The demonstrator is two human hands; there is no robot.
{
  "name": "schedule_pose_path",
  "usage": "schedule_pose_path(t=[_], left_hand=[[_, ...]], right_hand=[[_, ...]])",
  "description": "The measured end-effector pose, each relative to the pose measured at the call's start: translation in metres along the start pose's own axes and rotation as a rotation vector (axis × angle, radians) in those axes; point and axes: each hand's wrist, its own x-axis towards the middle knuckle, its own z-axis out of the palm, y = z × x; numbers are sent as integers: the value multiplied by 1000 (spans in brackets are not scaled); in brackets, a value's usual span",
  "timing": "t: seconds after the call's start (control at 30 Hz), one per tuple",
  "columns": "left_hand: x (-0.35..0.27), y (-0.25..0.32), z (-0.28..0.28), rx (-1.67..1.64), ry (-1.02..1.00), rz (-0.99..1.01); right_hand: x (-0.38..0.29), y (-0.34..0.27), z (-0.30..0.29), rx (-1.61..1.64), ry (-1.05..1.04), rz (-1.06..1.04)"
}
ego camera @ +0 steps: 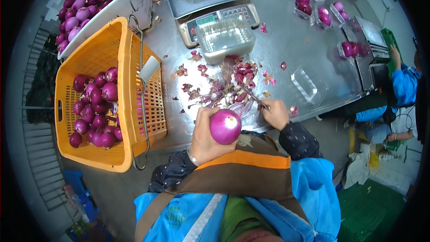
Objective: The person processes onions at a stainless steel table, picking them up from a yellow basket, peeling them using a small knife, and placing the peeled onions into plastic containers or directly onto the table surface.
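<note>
A peeled red onion (pixel 225 127) rests in my left hand (pixel 204 138), its pale cut end facing up. My right hand (pixel 276 113) grips a small knife (pixel 253 96), whose blade points away from me over the table. Under and beyond the blade lies a heap of red onion skins and trimmings (pixel 244 74). Just past the heap stands a stack of clear plastic trays (pixel 225 38), in front of a digital scale (pixel 215 16). To my left, an orange plastic basket (pixel 147 107) holds many red onions (pixel 95 95).
A white basket (pixel 139 3) of onions stands at the far left. Filled clear trays (pixel 324 18) sit at the back right, near a wrapping machine (pixel 366 43). An empty clear tray (pixel 304 85) lies on the metal table (pixel 275 53). Another person's hand (pixel 395 53) is at the right.
</note>
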Motion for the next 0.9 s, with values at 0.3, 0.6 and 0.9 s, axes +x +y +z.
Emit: schedule_pose_path(t=[0.3, 0.6, 0.9], left_hand=[[22, -19, 15, -178, -91, -12], [29, -10, 29, -203, -152, -139], [10, -39, 18, -1442, -319, -789]], right_hand=[[-9, -32, -11, 1002, -172, 341], [-1, -41, 7, 1320, -208, 226], [-2, -41, 21, 997, 41, 1]])
